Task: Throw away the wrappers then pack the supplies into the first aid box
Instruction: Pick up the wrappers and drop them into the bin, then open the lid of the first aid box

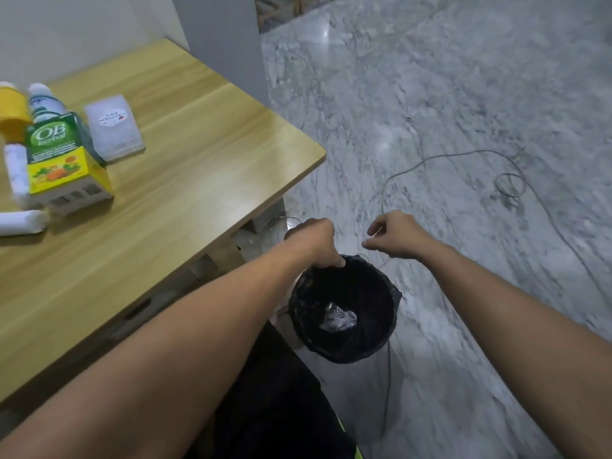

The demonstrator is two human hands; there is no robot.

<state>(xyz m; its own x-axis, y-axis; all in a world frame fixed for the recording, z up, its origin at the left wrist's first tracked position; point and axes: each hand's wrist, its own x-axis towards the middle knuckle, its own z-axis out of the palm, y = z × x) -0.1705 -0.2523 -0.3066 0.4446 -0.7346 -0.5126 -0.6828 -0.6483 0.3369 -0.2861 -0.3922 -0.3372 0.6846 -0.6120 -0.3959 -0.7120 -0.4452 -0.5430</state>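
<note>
A black-lined waste bin (344,346) stands on the floor beside the table, with a crumpled silvery wrapper (337,321) lying at its bottom. My left hand (316,241) grips the far rim of the bin liner. My right hand (395,235) hovers just past the bin's rim, its fingers pinched on something thin and pale, too blurred to name. On the wooden table (198,154) at the left lie a clear plastic first aid box (114,130), a green and yellow OB Herbal carton (63,157), two white gauze rolls (16,173), a yellow bottle (11,111) and a white bottle (43,101).
The table's rounded corner (318,154) juts out above the bin. A thin cable (463,155) loops across the grey marble floor to the right, and another runs down past the bin. A grey wall panel (225,44) stands behind the table.
</note>
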